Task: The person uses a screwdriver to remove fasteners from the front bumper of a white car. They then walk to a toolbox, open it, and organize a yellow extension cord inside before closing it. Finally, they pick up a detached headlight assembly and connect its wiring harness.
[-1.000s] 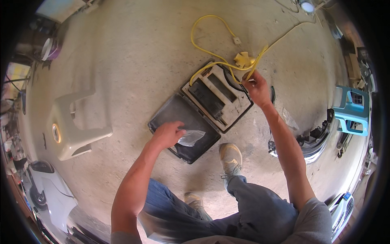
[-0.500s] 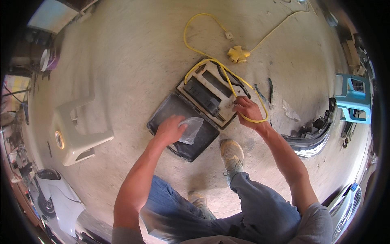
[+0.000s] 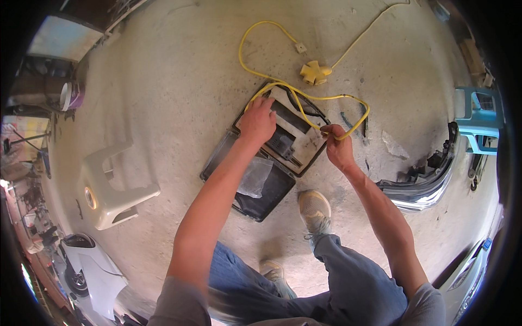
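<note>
My left hand [image 3: 258, 120] is over the upper left of an open black case [image 3: 265, 214], fingers apart and touching the black tool [image 3: 281, 144] or yellow cord beside it; exactly which is unclear. My right hand [image 3: 336, 142] is closed on a loop of yellow cord [image 3: 362, 104] at the case's right edge. The tool lies in a pale insert [image 3: 310, 149]. A crumpled clear plastic bag [image 3: 255, 176] rests in the black lid. Above the case lie a yellow multi-socket [image 3: 313, 71] and a pale plug [image 3: 300, 47].
A cream plastic stool [image 3: 113, 213] lies tipped at left, a blue stool [image 3: 478, 125] at right. A dark-and-chrome car part [image 3: 418, 193] is right of my foot. Pale vehicle panels [image 3: 89, 271] line the lower left; a bucket [image 3: 72, 95] and clutter edge the upper left.
My left hand has moved up from the lid and bag to the tool side of the case. My right hand has shifted with the cord, first down, then slightly up and right.
</note>
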`<act>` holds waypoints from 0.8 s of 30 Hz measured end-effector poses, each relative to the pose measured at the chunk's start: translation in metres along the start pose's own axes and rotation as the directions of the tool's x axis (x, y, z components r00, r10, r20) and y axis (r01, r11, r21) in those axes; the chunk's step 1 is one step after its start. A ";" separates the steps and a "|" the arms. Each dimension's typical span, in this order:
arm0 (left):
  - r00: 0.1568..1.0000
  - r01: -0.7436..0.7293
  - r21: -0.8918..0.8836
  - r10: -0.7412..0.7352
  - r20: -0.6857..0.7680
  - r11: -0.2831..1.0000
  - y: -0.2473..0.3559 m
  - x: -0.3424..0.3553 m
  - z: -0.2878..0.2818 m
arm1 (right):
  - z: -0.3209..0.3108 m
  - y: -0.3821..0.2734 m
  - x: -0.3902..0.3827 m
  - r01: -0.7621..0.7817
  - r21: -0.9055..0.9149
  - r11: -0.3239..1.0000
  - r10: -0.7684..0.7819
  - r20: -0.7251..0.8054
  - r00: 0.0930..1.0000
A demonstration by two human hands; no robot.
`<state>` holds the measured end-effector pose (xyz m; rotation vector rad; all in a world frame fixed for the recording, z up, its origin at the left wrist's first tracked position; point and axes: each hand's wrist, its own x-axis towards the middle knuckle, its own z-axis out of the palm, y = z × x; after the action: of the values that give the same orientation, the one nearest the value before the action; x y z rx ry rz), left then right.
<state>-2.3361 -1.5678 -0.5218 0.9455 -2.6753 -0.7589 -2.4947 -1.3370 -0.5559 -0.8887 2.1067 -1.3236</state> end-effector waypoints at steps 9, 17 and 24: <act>0.999 -0.039 0.133 0.042 -0.019 0.990 -0.019 0.052 0.030 | -0.041 -0.022 0.037 0.572 -0.571 0.590 -0.545 0.241 0.803; 0.999 -0.050 0.252 0.044 0.027 0.966 -0.026 0.074 0.039 | -0.086 0.040 0.078 0.495 -0.721 0.485 -0.372 0.343 0.863; 0.996 0.042 0.264 -0.061 0.064 0.964 -0.033 0.090 0.036 | -0.118 0.062 0.068 0.389 -0.658 0.645 -0.287 0.263 0.921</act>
<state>-2.4009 -1.6318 -0.5685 1.0698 -2.8756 -0.4613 -2.6387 -1.2984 -0.5692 -1.7089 2.4323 -0.5191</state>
